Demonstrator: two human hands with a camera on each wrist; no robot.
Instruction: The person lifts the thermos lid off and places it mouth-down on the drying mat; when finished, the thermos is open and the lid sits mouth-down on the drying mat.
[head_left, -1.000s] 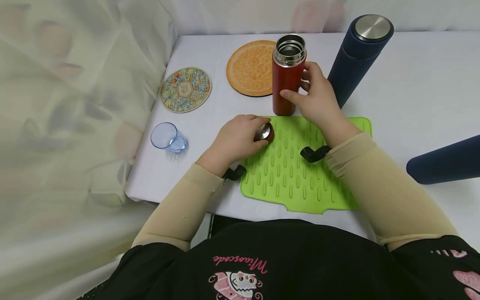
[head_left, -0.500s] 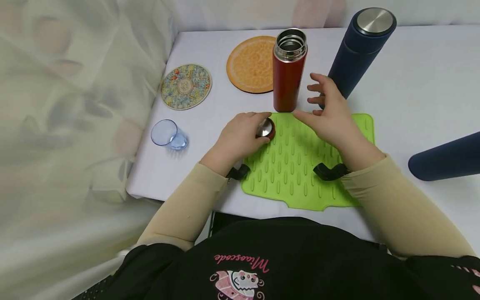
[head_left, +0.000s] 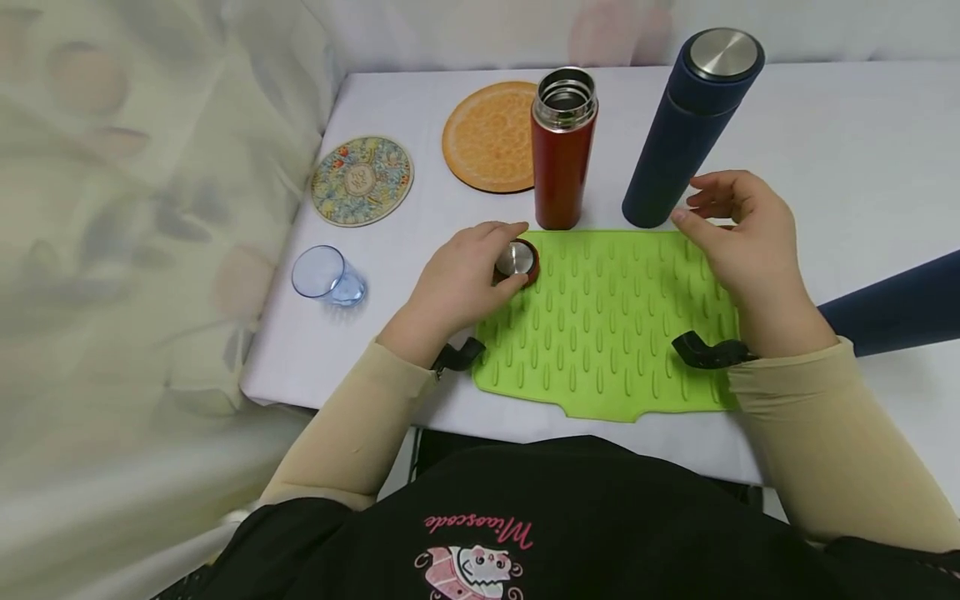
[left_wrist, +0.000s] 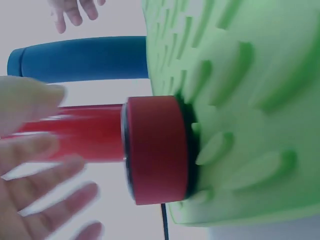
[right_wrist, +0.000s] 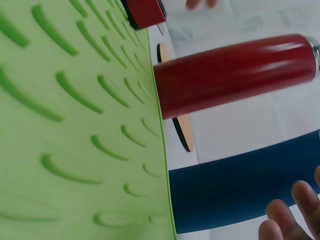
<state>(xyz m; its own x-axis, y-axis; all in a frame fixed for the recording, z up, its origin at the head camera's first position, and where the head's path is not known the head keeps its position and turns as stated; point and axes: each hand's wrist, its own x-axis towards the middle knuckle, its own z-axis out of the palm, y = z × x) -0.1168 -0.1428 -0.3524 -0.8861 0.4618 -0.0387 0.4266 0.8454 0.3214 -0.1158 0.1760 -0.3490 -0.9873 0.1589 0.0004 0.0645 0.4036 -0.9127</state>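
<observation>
A red lid with a steel top (head_left: 517, 260) sits on the upper left corner of the green ridged mat (head_left: 600, 333). My left hand (head_left: 465, 271) is over the lid; in the left wrist view its fingers are spread and apart from the lid (left_wrist: 157, 150). Just beyond the mat stands the red thermos (head_left: 562, 175) without its lid, its steel mouth uncovered. To its right stands a tall dark blue thermos (head_left: 678, 133) with a steel-topped cap. My right hand (head_left: 750, 242) is beside its lower part, fingers loosely bent, holding nothing.
An orange round mat (head_left: 487, 137) lies partly behind the red thermos. On the left are a patterned round coaster (head_left: 360, 179) and a small blue glass (head_left: 330, 275). Another dark blue cylinder (head_left: 900, 312) is cut off at the right edge. A curtain (head_left: 150, 250) hangs along the left.
My right hand has let go of the red thermos and moved right, past the blue thermos to its right side. The left hand has stayed by the lid.
</observation>
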